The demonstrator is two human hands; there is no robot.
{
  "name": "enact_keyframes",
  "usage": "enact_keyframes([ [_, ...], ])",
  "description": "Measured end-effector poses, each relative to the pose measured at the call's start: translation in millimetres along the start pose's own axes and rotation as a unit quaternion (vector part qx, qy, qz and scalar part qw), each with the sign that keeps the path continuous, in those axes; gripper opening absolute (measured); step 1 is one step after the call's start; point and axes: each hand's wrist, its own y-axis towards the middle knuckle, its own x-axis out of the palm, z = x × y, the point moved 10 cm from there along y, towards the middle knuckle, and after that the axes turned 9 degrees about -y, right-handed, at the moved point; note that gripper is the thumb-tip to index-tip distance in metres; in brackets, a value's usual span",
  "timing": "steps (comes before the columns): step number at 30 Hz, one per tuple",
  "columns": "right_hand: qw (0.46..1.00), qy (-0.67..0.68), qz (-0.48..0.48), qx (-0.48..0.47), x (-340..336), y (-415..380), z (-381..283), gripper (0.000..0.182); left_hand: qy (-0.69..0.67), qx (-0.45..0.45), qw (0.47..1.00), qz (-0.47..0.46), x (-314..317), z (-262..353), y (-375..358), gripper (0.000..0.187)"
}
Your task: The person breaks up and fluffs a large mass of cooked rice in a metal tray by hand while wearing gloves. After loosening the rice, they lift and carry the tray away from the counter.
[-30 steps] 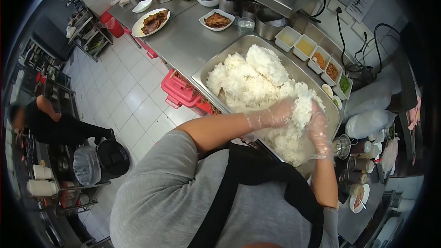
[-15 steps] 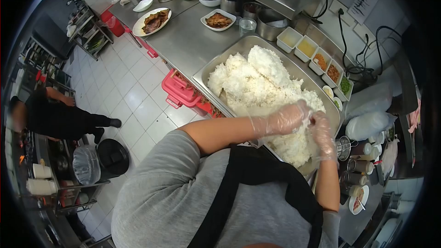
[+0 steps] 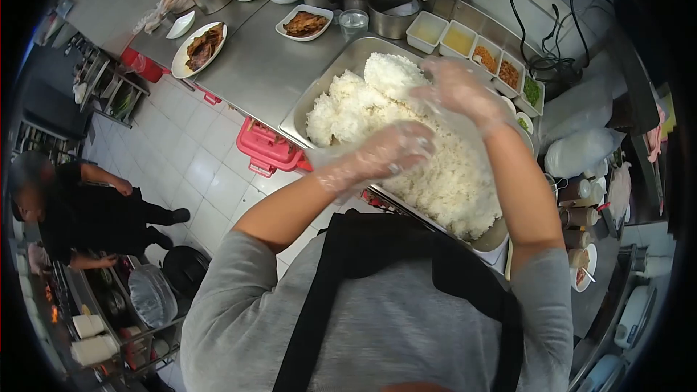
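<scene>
A large steel tray (image 3: 294, 116) holds a big mound of cooked white rice (image 3: 450, 181), heaped higher at the far end. Both of my hands wear clear plastic gloves. Over the left side of the rice is my left hand (image 3: 396, 151), palm turned inward, fingers loosely bent with rice grains stuck to the glove. My right hand (image 3: 459, 91) is at the far right side of the heap, slightly blurred, fingers apart and pointing left. Neither hand holds anything that I can see.
White tubs with chopped toppings (image 3: 485, 54) line the tray's far right side. Plates of cooked meat (image 3: 203, 47) stand on the steel counter (image 3: 254, 65). A red lidded container (image 3: 270, 147) sits below its edge. At left, a person in black (image 3: 94, 203) stands by the stove.
My hands were close together at the tray's near right part; now they are apart, the left further left and the right further up the heap. The view has shifted, and the other person has turned.
</scene>
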Motion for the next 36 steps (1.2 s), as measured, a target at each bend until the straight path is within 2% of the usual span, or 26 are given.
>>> enact_keyframes([
  [2, 0.996, 0.029, -0.085, 0.024, 15.8, 23.3, -12.0, 0.061, 0.053, -0.047, 0.997, 0.039, -46.6, -12.5, -11.0, 0.020],
  [4, 0.984, 0.078, -0.160, 0.028, 41.6, 49.3, -13.4, 0.069, 0.002, -0.233, 0.958, 0.165, -94.8, -53.8, -28.2, 0.026],
  [5, 0.971, 0.153, -0.185, 0.009, 66.7, 60.8, -7.2, 0.072, -0.062, -0.226, 0.941, 0.245, -107.9, -83.5, -37.2, 0.039],
  [6, 0.923, 0.322, -0.208, -0.035, 95.1, 82.3, -2.9, 0.075, -0.065, -0.230, 0.937, 0.254, -112.9, -117.7, -38.9, 0.045],
  [8, 0.777, 0.567, -0.253, -0.106, 122.0, 90.8, -11.8, 0.082, -0.096, -0.263, 0.918, 0.280, -120.9, -167.4, -35.8, 0.056],
  [9, 0.782, 0.559, -0.248, -0.120, 110.9, 79.3, -20.1, 0.094, -0.125, -0.292, 0.901, 0.297, -122.6, -182.3, -32.8, 0.061],
  [10, 0.820, 0.528, -0.203, -0.090, 117.7, 84.6, -9.5, 0.097, -0.182, -0.343, 0.866, 0.316, -118.0, -189.9, -24.7, 0.065],
  [12, 0.879, 0.463, -0.107, -0.047, 127.2, 92.1, 14.4, 0.106, -0.267, -0.384, 0.835, 0.289, -113.4, -192.2, -12.7, 0.075],
  [14, 0.921, 0.387, -0.023, -0.036, 112.0, 83.3, 20.5, 0.117, -0.327, -0.363, 0.849, 0.203, -102.4, -179.0, 3.9, 0.087],
  [15, 0.936, 0.349, 0.017, -0.038, 97.8, 71.1, 19.4, 0.123, -0.334, -0.348, 0.855, 0.190, -102.8, -165.9, 5.8, 0.092],
  [17, 0.905, 0.424, 0.025, -0.014, 49.9, 25.2, 0.7, 0.127, -0.349, -0.324, 0.864, 0.161, -96.7, -136.2, 4.6, 0.103],
  [20, 0.892, 0.443, 0.004, -0.085, 40.9, -2.5, -5.5, 0.130, -0.158, -0.215, 0.963, 0.045, -89.7, -99.2, 20.6, 0.117],
  [21, 0.925, 0.373, -0.029, -0.060, 41.7, -10.7, -8.1, 0.123, -0.038, -0.213, 0.976, -0.002, -91.3, -75.8, 26.1, 0.124],
  [24, 0.991, 0.124, 0.015, -0.040, 64.5, -12.4, -7.3, 0.122, 0.242, -0.124, 0.956, -0.113, -52.7, -64.0, 33.1, 0.129],
  [25, 0.994, 0.057, 0.066, -0.061, 62.2, -18.4, -11.7, 0.122, 0.263, -0.137, 0.946, -0.133, -43.8, -72.9, 29.5, 0.124],
  [28, 0.988, 0.081, 0.101, -0.081, 68.4, -24.5, -16.0, 0.117, 0.319, -0.153, 0.913, -0.206, -12.2, -117.0, 21.5, 0.108],
  [31, 0.992, 0.057, 0.111, -0.010, 74.6, -23.9, -10.6, 0.105, 0.294, -0.049, 0.946, -0.125, -10.0, -117.2, 28.8, 0.101],
  [34, 0.990, 0.102, 0.098, -0.021, 70.9, -18.1, -4.8, 0.095, 0.245, -0.140, 0.953, -0.108, -26.9, -103.4, 44.0, 0.093],
  [36, 0.993, 0.108, 0.055, 0.006, 74.1, -12.3, 5.1, 0.084, 0.250, -0.155, 0.947, -0.128, -26.2, -114.6, 49.7, 0.080],
])
